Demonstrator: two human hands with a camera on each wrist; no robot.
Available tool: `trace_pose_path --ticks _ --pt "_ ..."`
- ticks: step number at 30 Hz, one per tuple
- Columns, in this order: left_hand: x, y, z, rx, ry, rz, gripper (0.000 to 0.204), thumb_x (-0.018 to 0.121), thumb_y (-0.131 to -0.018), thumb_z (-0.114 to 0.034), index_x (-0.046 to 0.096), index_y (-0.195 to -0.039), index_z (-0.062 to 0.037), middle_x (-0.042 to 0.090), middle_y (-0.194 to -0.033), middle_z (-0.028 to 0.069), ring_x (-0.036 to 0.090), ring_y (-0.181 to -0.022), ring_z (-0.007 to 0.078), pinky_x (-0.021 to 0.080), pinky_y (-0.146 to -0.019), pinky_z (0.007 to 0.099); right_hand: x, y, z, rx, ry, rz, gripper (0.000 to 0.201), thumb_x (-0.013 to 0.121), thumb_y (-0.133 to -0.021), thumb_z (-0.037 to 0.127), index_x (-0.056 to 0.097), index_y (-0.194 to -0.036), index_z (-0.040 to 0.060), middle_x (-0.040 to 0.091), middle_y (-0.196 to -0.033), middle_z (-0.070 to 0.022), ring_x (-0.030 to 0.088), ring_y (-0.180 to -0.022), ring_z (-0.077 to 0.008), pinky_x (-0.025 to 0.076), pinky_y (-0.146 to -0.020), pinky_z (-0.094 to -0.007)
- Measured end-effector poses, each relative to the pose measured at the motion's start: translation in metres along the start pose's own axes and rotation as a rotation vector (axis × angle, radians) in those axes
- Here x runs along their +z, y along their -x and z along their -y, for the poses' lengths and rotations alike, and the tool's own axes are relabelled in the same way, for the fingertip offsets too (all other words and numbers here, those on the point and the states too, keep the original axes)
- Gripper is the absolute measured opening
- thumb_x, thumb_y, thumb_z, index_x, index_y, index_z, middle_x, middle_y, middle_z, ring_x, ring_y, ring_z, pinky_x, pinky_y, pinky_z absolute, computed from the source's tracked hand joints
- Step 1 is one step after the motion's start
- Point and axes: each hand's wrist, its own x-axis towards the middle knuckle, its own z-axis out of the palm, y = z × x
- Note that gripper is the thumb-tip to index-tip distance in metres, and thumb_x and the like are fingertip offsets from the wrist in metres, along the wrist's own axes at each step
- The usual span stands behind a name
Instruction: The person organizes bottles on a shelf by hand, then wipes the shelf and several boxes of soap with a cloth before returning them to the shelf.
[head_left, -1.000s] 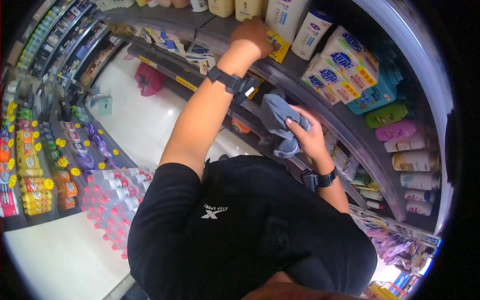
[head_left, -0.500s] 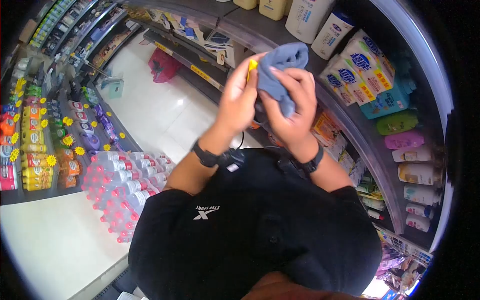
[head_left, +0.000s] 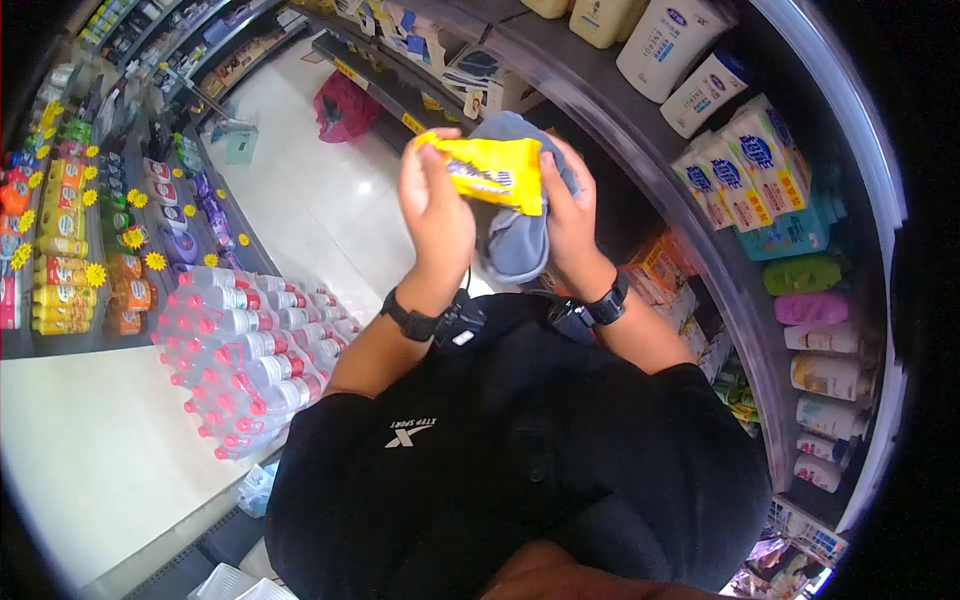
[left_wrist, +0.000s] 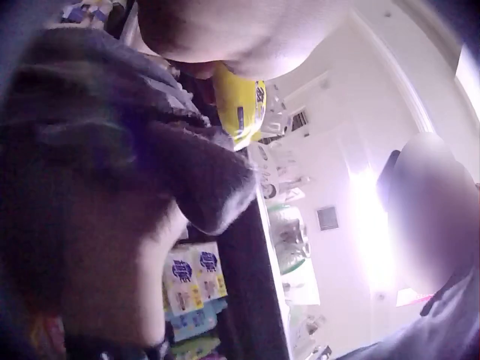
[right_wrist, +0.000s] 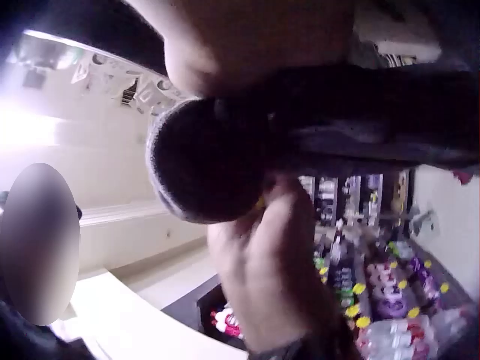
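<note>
In the head view, a yellow packet (head_left: pixel 500 170) with dark printing is held up in front of the chest. My left hand (head_left: pixel 440 230) pinches its left end between thumb and fingers. The right hand (head_left: pixel 574 222) grips a bunched grey-blue cloth (head_left: pixel 520 245), which lies behind and below the packet. Its thumb is at the packet's right end. In the left wrist view, the packet (left_wrist: pixel 241 105) shows just under the left hand, beside the cloth (left_wrist: pixel 210 176). From the right wrist, the dark cloth (right_wrist: pixel 202 161) hides most of the packet.
A shelf edge (head_left: pixel 640 150) curves along the right, with white bottles (head_left: pixel 705 92), wrapped soap packs (head_left: pixel 745 165) and several bottles lying down. Shrink-wrapped bottles (head_left: pixel 250 350) stand at the left before a shelf of yellow and orange goods (head_left: pixel 65 240). A pink bag (head_left: pixel 345 105) is on the floor.
My left hand has come back from the upper shelf with the yellow packet. Both hands have met in front of the chest, and the packet now lies across the cloth.
</note>
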Motion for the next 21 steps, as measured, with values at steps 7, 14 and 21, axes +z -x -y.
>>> trace_pose_path --ticks 7,14,21 --pt "0.008 0.012 0.017 0.094 -0.142 0.089 0.051 0.051 -0.109 -0.04 0.047 -0.142 -0.0011 0.049 -0.138 0.0131 0.049 -0.124 0.019 0.039 -0.108 0.0354 0.012 0.006 -0.01 0.145 -0.213 0.101 0.041 0.057 -0.108 0.027 0.058 -0.138 -0.0012 0.064 -0.133 -0.0093 0.06 -0.119 -0.0136 0.046 -0.106 -0.0304" --pt "-0.021 -0.013 0.06 0.235 -0.488 0.161 0.043 0.075 -0.092 -0.025 0.056 -0.122 -0.0018 0.064 -0.096 0.0113 0.064 -0.083 0.02 0.053 -0.077 0.0346 -0.027 0.013 -0.015 0.427 -0.196 0.112 0.029 0.066 -0.102 0.018 0.066 -0.125 0.0006 0.072 -0.108 -0.0027 0.067 -0.095 -0.0097 0.053 -0.088 -0.0276" --pt "-0.042 -0.075 0.195 -0.255 -0.628 0.335 0.04 0.074 -0.097 -0.034 0.063 -0.113 0.0004 0.07 -0.092 0.0149 0.068 -0.086 0.0189 0.054 -0.078 0.0343 -0.104 0.043 0.003 0.353 0.136 -0.051 0.033 0.071 -0.1 0.02 0.067 -0.124 -0.0021 0.072 -0.109 -0.0036 0.065 -0.097 -0.0094 0.052 -0.088 -0.0263"
